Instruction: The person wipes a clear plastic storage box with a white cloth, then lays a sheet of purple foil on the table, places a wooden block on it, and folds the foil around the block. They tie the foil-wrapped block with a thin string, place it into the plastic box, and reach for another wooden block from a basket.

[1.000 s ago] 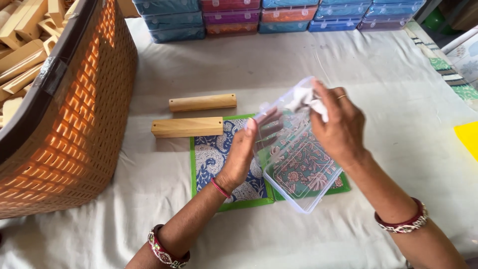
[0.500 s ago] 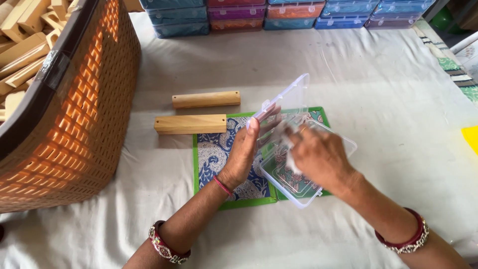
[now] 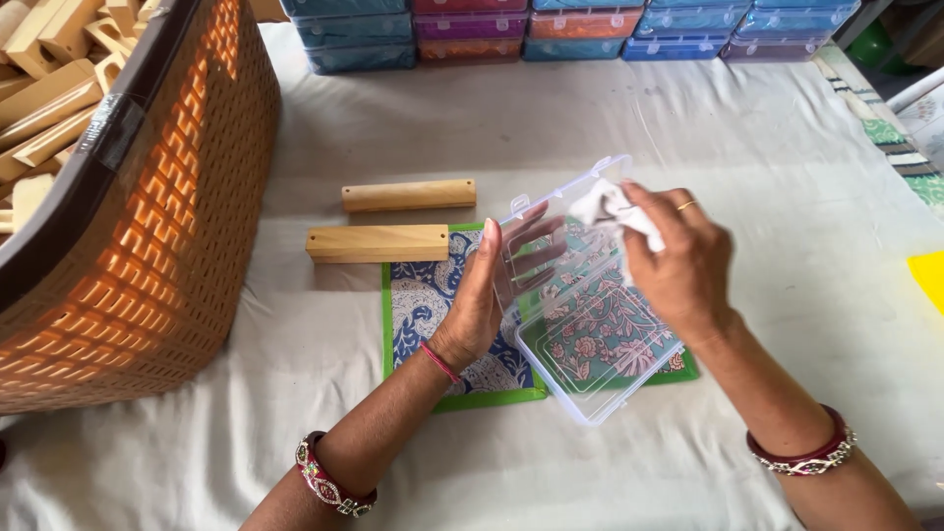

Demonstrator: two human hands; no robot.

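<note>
A clear plastic box (image 3: 590, 364) lies open on a patterned cloth with a green border (image 3: 433, 315). Its raised lid (image 3: 551, 231) is held from the left by my left hand (image 3: 482, 300), fingers spread behind the plastic. A small white cloth (image 3: 610, 208) is pinched in my right hand (image 3: 678, 265), which presses it against the inside of the lid near the top edge. Two wooden blocks (image 3: 408, 195) (image 3: 379, 243) lie side by side just left of the box.
A large orange woven basket (image 3: 167, 226) holding several wooden blocks fills the left side. Stacked coloured plastic boxes (image 3: 551, 29) line the far edge of the white-covered table (image 3: 767, 147). A yellow sheet (image 3: 929, 275) shows at the right edge.
My right hand with the white cloth went down into the box half a second ago and is back up at the lid's top edge. The left hand keeps its hold on the lid.
</note>
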